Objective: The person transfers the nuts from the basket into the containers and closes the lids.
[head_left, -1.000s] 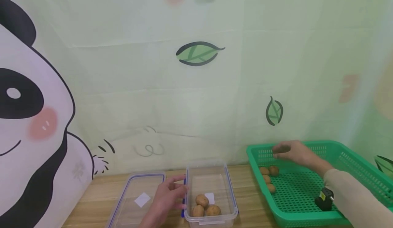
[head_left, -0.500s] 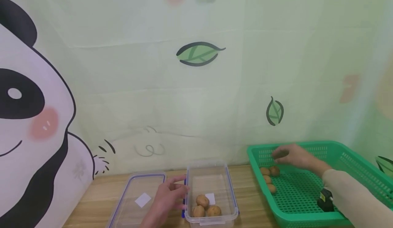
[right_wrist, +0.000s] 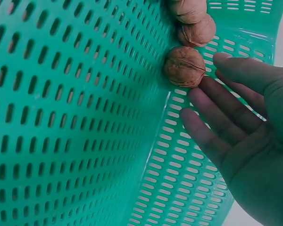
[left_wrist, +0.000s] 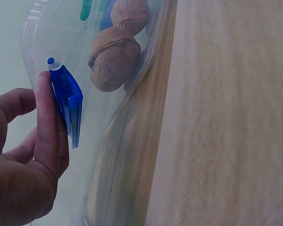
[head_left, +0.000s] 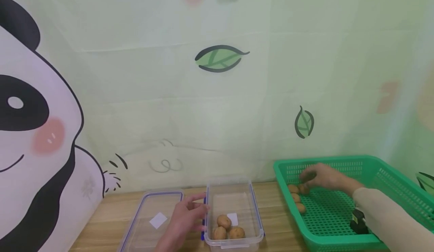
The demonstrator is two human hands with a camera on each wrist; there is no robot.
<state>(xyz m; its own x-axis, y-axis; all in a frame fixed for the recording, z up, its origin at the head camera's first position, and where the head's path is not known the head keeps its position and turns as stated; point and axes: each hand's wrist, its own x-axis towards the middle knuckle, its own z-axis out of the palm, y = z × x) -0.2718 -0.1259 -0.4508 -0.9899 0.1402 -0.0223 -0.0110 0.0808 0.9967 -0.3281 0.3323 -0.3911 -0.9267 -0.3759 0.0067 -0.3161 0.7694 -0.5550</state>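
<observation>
My right hand (head_left: 323,176) reaches into the green basket (head_left: 325,240), fingers fairly straight. In the right wrist view its fingertips are at a walnut (right_wrist: 185,67), with the thumb standing apart from it; I cannot tell whether they touch. More walnuts (head_left: 295,198) lie along the basket's left wall. My left hand (head_left: 186,216) rests at the left side of a clear plastic box (head_left: 234,240). Its fingers lie against the blue latch (left_wrist: 68,101), lightly bent. Inside the box sit three walnuts (head_left: 223,221) near the front end.
A clear lid (head_left: 140,210) with a blue seal and a white paper label lies left of the box. The wooden table (head_left: 271,206) runs beneath everything. A printed cloth wall (head_left: 244,131) stands behind. A small black device (head_left: 359,222) appears beside the right sleeve.
My right hand has lowered slightly toward the walnuts by the basket's left wall and now partly covers one. The left hand and the box have stayed in place.
</observation>
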